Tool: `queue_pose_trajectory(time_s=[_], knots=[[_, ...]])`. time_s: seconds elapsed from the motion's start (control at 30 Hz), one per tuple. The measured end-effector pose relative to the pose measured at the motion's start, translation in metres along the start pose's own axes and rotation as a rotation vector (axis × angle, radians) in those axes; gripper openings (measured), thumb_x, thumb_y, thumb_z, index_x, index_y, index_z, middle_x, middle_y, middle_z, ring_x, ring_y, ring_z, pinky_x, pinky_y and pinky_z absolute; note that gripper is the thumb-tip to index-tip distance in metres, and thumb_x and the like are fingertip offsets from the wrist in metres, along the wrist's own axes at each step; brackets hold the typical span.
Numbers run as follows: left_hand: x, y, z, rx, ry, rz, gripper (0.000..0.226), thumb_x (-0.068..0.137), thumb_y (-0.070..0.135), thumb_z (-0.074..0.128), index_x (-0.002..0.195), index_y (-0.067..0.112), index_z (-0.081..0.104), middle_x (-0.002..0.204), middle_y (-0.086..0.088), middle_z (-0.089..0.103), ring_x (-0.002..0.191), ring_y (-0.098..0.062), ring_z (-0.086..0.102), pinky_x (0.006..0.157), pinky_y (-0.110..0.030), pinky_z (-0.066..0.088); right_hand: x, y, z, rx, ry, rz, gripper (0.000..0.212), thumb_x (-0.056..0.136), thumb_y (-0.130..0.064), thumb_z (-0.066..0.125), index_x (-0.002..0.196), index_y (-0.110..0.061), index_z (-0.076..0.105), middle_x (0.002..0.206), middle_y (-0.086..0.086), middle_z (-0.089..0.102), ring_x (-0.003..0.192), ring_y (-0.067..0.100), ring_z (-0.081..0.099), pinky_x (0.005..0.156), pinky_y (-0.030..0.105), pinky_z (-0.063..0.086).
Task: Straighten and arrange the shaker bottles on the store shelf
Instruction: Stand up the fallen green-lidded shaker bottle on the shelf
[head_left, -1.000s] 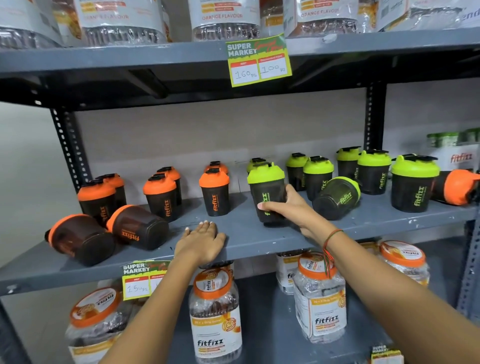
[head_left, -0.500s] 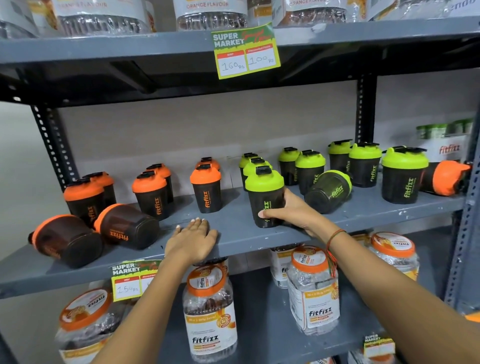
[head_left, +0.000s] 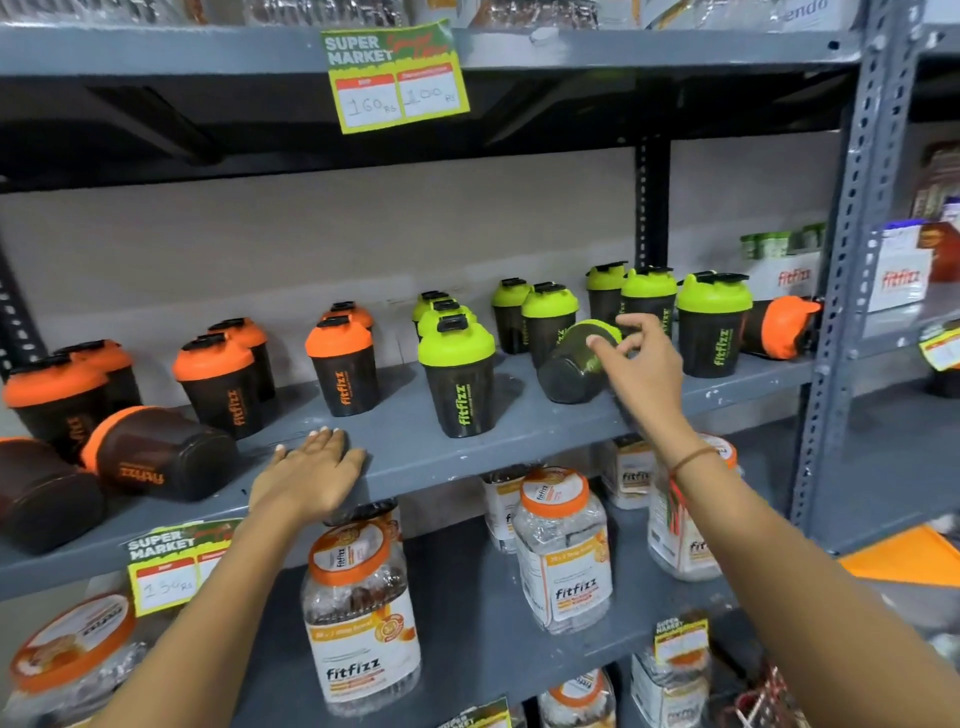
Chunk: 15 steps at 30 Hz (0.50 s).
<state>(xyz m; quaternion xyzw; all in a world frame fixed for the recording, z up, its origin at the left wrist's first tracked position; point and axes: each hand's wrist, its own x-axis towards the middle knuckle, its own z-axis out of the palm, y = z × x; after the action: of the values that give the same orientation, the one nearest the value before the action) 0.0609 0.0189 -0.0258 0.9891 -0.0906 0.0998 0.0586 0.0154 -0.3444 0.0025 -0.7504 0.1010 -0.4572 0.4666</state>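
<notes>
Grey shelf (head_left: 395, 457) — shaker bottles (head_left: 460, 382) upright, some toppled (head_left: 576, 364).

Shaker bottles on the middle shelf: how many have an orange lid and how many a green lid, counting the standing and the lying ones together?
Orange-lid shakers: 9 (6 upright, 3 lying)
Green-lid shakers: 9 (8 upright, 1 lying)
Total: 18

light: even, bright | shadow: under upper shelf | edges: bowed | blur: slight
</notes>
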Motion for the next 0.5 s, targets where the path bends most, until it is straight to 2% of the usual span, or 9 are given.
queue_pose_trajectory(time_s=[0.07,0.13,0.17,0.23,0.3,0.4,0.5], knots=[[0.000,0.001,0.000,0.007,0.004,-0.006,0.063,0.099,0.049,0.022,0.151,0.014,0.025,0.162,-0.006,0.017,0.148,-0.021,0.017,0.119,-0.048,0.008,0.019,0.014,-0.002,-0.127,-0.047,0.078,0.064,0.085,-0.051,0.068,0.134,-0.013,0.052,0.110,0.010,0.063,0.115,0.031,0.057,0.094,0.037,0.041],[0.000,0.001,0.001,0.014,0.014,-0.007,0.062,0.099,0.049,0.022,0.151,0.015,0.027,0.161,-0.006,0.018,0.148,-0.021,0.019,0.118,-0.048,0.009,0.033,0.024,-0.001,-0.261,-0.197,0.178,0.091,0.085,-0.067,0.058,0.147,-0.005,0.035,0.139,0.019,0.054,0.133,0.040,0.046,0.106,0.044,0.036],[0.001,0.001,0.002,0.018,0.019,-0.008,0.062,0.099,0.049,0.022,0.150,0.015,0.027,0.161,-0.006,0.018,0.147,-0.021,0.020,0.118,-0.048,0.009,0.040,0.027,0.001,-0.305,-0.273,0.225,0.101,0.084,-0.075,0.052,0.151,-0.003,0.028,0.147,0.022,0.047,0.136,0.041,0.043,0.109,0.046,0.035],[0.002,0.000,0.003,0.023,0.025,-0.014,0.062,0.099,0.049,0.022,0.151,0.016,0.026,0.161,-0.006,0.018,0.148,-0.021,0.019,0.118,-0.048,0.009,0.049,0.028,0.006,-0.349,-0.364,0.295,0.117,0.076,-0.088,0.041,0.154,-0.004,0.018,0.151,0.024,0.042,0.139,0.042,0.040,0.111,0.049,0.034],[0.002,0.000,0.003,0.023,0.028,-0.019,0.063,0.099,0.050,0.022,0.152,0.016,0.023,0.162,-0.005,0.016,0.148,-0.020,0.017,0.119,-0.048,0.008,0.054,0.024,0.012,-0.348,-0.385,0.340,0.129,0.062,-0.098,0.036,0.156,-0.012,0.015,0.152,0.022,0.043,0.138,0.043,0.040,0.111,0.052,0.034],[0.001,0.000,0.004,0.024,0.035,-0.017,0.063,0.099,0.050,0.022,0.153,0.017,0.022,0.162,-0.005,0.016,0.149,-0.020,0.016,0.119,-0.048,0.007,0.059,0.019,0.021,-0.287,-0.415,0.412,0.141,0.046,-0.102,0.045,0.156,-0.021,0.012,0.152,0.018,0.043,0.138,0.042,0.040,0.112,0.056,0.031],[0.000,-0.001,0.004,0.028,0.043,-0.017,0.063,0.099,0.051,0.022,0.153,0.018,0.023,0.162,-0.004,0.016,0.149,-0.019,0.016,0.119,-0.048,0.007,0.061,0.017,0.030,-0.102,-0.454,0.502,0.147,0.046,-0.086,0.069,0.157,-0.020,-0.003,0.156,0.015,0.036,0.142,0.038,0.035,0.114,0.052,0.030]])
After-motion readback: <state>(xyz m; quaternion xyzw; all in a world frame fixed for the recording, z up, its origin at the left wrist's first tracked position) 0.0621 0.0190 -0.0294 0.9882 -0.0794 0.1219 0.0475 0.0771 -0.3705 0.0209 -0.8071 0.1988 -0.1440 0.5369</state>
